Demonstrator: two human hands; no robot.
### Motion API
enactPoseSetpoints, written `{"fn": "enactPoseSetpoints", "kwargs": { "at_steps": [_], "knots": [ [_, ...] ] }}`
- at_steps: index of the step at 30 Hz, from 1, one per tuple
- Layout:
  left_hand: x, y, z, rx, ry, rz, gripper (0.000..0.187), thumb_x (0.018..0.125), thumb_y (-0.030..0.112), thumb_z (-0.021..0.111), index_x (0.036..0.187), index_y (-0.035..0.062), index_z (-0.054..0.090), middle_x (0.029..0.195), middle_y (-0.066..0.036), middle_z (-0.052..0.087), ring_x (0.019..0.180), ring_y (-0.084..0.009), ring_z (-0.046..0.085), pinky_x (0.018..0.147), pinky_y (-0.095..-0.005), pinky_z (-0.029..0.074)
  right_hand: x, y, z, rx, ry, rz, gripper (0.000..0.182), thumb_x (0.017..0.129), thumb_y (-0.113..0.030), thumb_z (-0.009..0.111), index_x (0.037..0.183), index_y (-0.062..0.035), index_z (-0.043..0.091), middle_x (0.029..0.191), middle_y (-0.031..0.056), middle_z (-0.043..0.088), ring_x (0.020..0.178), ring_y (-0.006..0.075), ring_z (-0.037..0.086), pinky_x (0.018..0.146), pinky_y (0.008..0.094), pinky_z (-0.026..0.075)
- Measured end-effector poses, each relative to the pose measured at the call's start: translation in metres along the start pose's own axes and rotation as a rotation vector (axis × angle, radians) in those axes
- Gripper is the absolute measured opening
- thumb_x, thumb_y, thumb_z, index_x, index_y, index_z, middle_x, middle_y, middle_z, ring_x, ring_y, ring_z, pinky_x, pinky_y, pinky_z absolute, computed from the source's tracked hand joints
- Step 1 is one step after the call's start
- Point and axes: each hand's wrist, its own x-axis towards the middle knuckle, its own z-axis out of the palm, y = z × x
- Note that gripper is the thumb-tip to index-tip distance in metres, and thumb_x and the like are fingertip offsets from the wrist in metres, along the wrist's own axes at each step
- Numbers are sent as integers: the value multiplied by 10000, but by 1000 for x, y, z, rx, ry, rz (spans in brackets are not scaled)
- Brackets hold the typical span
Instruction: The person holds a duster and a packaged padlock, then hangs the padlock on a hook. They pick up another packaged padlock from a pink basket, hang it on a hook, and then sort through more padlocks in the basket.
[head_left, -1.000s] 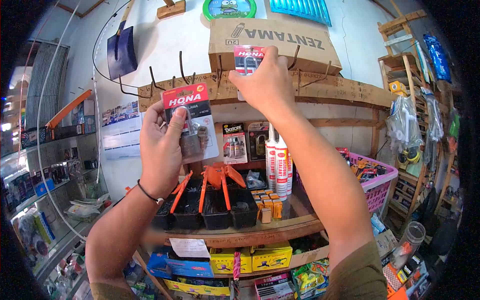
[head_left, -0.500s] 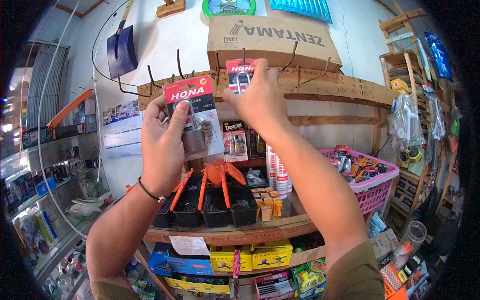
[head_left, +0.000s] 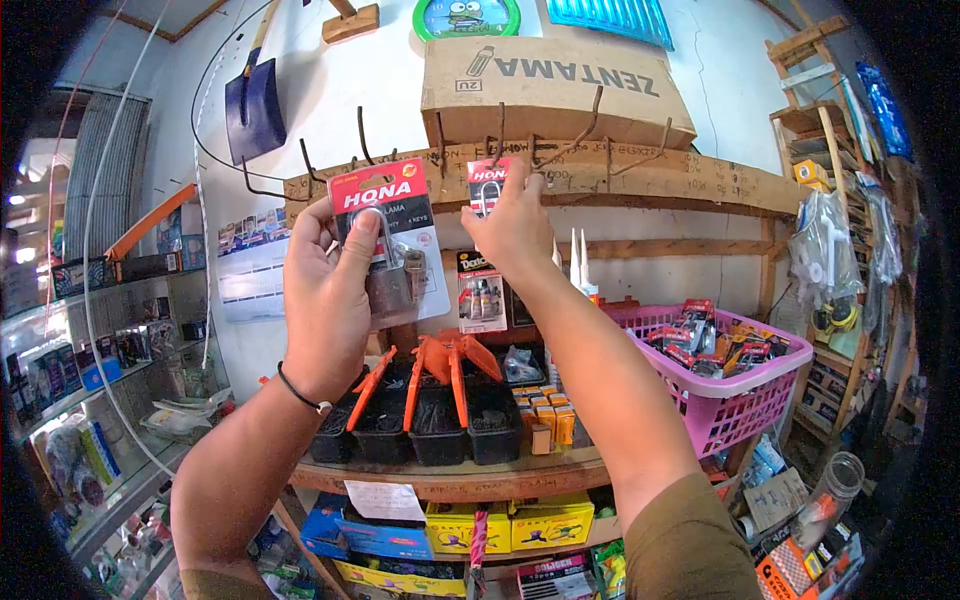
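Observation:
My left hand point(head_left: 325, 275) grips a carded padlock point(head_left: 388, 250) with a red HONA header, its thumb pressed over the front. A second HONA padlock pack point(head_left: 485, 176) is pinched in my right hand point(head_left: 512, 225), whose fingers cover its right side. The top of that pack overlaps the base of a metal hook point(head_left: 501, 122) on the wooden beam point(head_left: 690, 180). Just below hangs a carded Dextone glue pack point(head_left: 482, 298).
Other bare hooks point(head_left: 364, 135) stick out of the beam, under a ZENTAMA carton point(head_left: 555, 85). Black bins point(head_left: 437, 445) with orange tools and small yellow boxes point(head_left: 545, 412) stand on the shelf below. At right, a pink basket point(head_left: 745, 415) holds packaged items.
My right hand has lowered the second padlock pack along the hook, so more of the hook shows above it. The left hand keeps its padlock pack; the camera view has shifted slightly.

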Motion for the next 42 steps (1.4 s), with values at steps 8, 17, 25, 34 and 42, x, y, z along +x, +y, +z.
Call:
{"fn": "enactPoseSetpoints", "kwargs": {
  "at_steps": [8, 17, 25, 34, 42],
  "knots": [
    [-2, -7, -12, -15, 5, 40, 299, 874, 132, 543, 1092, -39, 429, 972, -74, 539, 859, -88, 515, 742, -218, 443, 23, 18, 36, -58, -9, 67, 804, 707, -274, 697, 1308, -53, 210, 1198, 265, 349, 931, 415, 548, 754, 434, 493],
    [1, -13, 17, -43, -36, 59, 303, 869, 123, 549, 1088, -51, 432, 964, -85, 555, 862, -93, 523, 745, -223, 443, -8, 13, -4, -126, 99, 11, 636, 715, -338, 658, 1210, -41, 389, 1151, 257, 434, 925, 378, 544, 797, 439, 452],
    [8, -18, 57, -117, -73, 77, 310, 863, 100, 549, 1096, -70, 434, 979, -112, 566, 878, -118, 553, 769, -237, 450, -23, 4, -77, 765, -219, 120, 305, 870, -260, 448, 870, 16, 577, 684, 126, 609, 565, 206, 609, 538, 312, 481],
    [5, -33, 44, 85, 68, 6, 309, 862, 91, 549, 1098, -60, 420, 982, -101, 556, 856, -121, 548, 763, -233, 446, -16, 30, -29, 184, -40, 141, 530, 743, -417, 604, 1062, -15, 471, 983, 167, 554, 891, 315, 565, 700, 402, 464],
    [-9, -19, 16, 138, 120, -37, 279, 867, 95, 542, 1075, -57, 434, 951, -90, 557, 844, -101, 532, 746, -223, 435, 9, -1, 31, 51, -24, 374, 959, 621, -437, 741, 1278, -62, 151, 1205, 227, 367, 1062, 397, 465, 818, 482, 437]
  ]
}}
